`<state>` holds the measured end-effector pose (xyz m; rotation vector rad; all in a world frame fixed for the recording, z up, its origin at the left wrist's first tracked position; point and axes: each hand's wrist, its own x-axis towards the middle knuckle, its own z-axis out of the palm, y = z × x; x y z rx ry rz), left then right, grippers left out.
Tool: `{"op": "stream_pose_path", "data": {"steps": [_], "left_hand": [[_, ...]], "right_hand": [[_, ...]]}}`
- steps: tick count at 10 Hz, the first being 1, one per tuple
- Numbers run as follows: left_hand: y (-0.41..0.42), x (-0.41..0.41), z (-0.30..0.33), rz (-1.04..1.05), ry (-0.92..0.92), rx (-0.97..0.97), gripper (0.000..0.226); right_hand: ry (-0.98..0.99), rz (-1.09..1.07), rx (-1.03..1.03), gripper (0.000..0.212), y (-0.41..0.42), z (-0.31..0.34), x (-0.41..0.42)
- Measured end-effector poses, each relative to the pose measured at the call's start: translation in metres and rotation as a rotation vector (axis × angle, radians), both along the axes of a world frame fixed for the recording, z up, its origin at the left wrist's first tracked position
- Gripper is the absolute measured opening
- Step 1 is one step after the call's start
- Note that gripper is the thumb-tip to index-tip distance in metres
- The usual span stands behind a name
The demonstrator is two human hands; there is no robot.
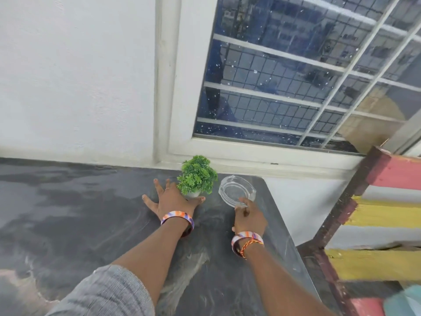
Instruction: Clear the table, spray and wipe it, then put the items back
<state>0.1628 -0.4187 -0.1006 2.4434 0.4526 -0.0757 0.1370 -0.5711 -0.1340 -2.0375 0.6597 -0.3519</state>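
My left hand [169,198] lay flat on the dark table [68,201] with its fingers spread wide and straight. It held nothing. My thumb reached out to the right and sat just beside the little white pot of the small green plant [196,175]. The plant stood straight up near the back edge of the table, under the window [296,76].

My right hand [249,216] pinched the near rim of the clear glass dish [235,190]. My fingers were curled around that edge. The dish was close to the right of the plant, near the back right corner of the table. It looked like an oval, and its long way ran from my hand toward the back left. Its open side faced up and a bit toward me. I could not tell if it was sitting on the table or lifted a little.

I had a striped bangle [177,218] on each wrist.
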Motion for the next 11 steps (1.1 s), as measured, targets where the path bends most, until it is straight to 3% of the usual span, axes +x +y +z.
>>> {"op": "stream_pose_path", "data": {"steps": [3, 4, 5, 6, 8, 10, 11], "left_hand": [[-0.010, 0.022, -0.004, 0.070, -0.012, -0.037, 0.089], [-0.008, 0.035, -0.013, 0.039, 0.004, 0.015, 0.051], [-0.007, 0.037, -0.019, 0.025, 0.013, 0.028, 0.031], [-0.007, 0.032, -0.018, 0.072, -0.044, -0.027, 0.025], [0.009, 0.043, -0.011, -0.064, -0.010, -0.001, 0.058], [0.020, 0.029, -0.007, -0.079, 0.016, 0.054, 0.068], [0.022, 0.014, -0.001, -0.092, -0.028, 0.141, 0.067]], "right_hand": [[0.074, 0.051, -0.119, 0.036, -0.001, -0.002, 0.028], [0.099, 0.091, -0.072, 0.042, -0.003, 0.001, 0.030], [0.126, 0.120, -0.036, 0.048, -0.004, 0.003, 0.030], [0.166, 0.148, -0.026, 0.052, -0.007, 0.005, 0.029], [0.244, 0.233, -0.095, 0.062, -0.011, 0.011, 0.032], [0.277, 0.308, -0.041, 0.080, -0.010, 0.022, 0.019], [0.262, 0.324, -0.140, 0.074, -0.003, 0.038, 0.006]]}}
